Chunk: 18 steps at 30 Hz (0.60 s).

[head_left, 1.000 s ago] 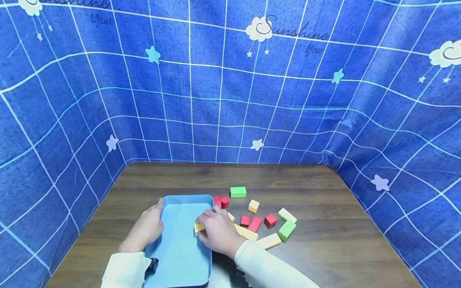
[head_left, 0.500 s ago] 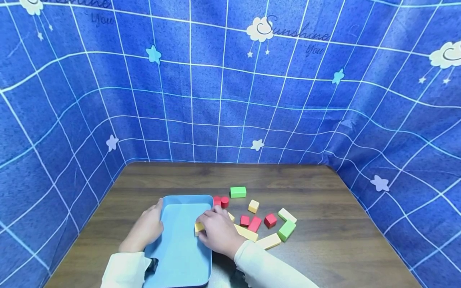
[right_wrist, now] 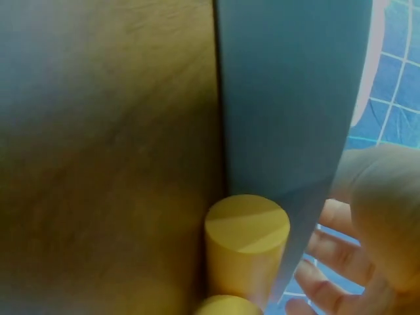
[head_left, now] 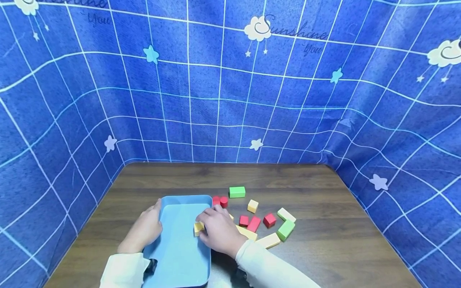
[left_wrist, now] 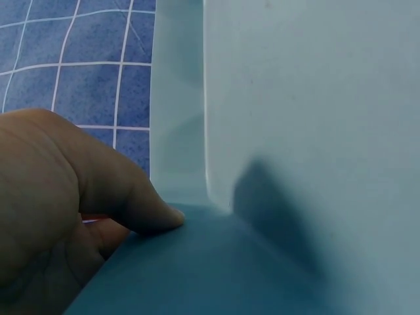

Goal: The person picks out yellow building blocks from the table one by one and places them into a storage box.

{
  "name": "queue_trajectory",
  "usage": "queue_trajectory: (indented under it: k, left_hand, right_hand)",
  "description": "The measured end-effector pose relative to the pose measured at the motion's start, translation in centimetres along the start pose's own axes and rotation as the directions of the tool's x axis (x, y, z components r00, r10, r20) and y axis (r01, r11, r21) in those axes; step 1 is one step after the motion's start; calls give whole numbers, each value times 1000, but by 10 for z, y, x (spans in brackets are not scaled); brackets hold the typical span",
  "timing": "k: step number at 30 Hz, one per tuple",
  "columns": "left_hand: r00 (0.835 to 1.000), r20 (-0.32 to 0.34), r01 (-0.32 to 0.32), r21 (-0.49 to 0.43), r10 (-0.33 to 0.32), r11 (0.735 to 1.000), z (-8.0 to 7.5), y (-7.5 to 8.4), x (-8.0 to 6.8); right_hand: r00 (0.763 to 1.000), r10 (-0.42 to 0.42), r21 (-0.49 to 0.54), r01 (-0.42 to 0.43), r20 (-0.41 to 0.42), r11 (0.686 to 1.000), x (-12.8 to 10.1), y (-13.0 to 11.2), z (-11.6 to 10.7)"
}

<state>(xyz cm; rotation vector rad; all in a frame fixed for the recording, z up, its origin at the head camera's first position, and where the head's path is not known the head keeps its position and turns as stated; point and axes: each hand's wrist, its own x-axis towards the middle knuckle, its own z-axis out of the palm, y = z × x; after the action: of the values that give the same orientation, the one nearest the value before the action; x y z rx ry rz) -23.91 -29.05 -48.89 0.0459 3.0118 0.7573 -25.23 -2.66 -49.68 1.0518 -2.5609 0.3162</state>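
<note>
From the head, a blue tray (head_left: 180, 256) sits on the left part of the brown counter (head_left: 335, 240), well back from the far edge; the left hand (head_left: 145, 228) holds the tray's left side near its far left corner; the right hand (head_left: 221, 232) reaches over the tray's right side and pinches a yellow block (head_left: 199, 229), which is just inside that side; I cannot tell if the block touches the tray's bottom; the other toys lie to the right of the tray, around the middle of the counter; a green brick (head_left: 237, 192) is the one closest to the far edge; a red cylinder (head_left: 224, 202) is near the tray's far right corner, and a small yellow cube (head_left: 253, 206) is more to the right; a red cube (head_left: 269, 220) and a green block (head_left: 286, 230) are further toward the counter's right edge; a long yellow stick (head_left: 268, 241) lies close to the right sleeve (head_left: 273, 268); a blue cloth (head_left: 216, 100) with white lines hangs behind the far edge. From the left wrist, the thumb (left_wrist: 154, 209) presses the inside of the tray's wall, and a finger is on the outside. From the right wrist, two yellow cylinders, a front one (right_wrist: 246, 262) and a partly cut-off one (right_wrist: 228, 307), are just beside the tray's outer wall; the right hand's curled fingers show past that wall, and the pinched block is hidden here.
</note>
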Motion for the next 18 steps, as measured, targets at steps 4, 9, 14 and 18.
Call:
queue_trajectory:
  k: [4, 9, 14, 18]
  left_hand:
    - [1000, 3, -1, 6, 1, 1000, -1, 1, 0]
    - [1000, 6, 0, 7, 0, 1000, -2, 1, 1]
    - [1000, 2, -5, 8, 5, 1000, -2, 0, 1]
    - [1000, -2, -9, 17, 9, 1000, -1, 0, 1]
  right_hand:
    - [1000, 6, 25, -6, 0, 1000, 1, 3, -4]
    - [1000, 21, 53, -20, -16, 998, 3, 7, -11]
    - [998, 34, 68, -31, -47, 997, 4, 13, -19]
    - [996, 68, 87, -63, -59, 994, 3, 21, -22]
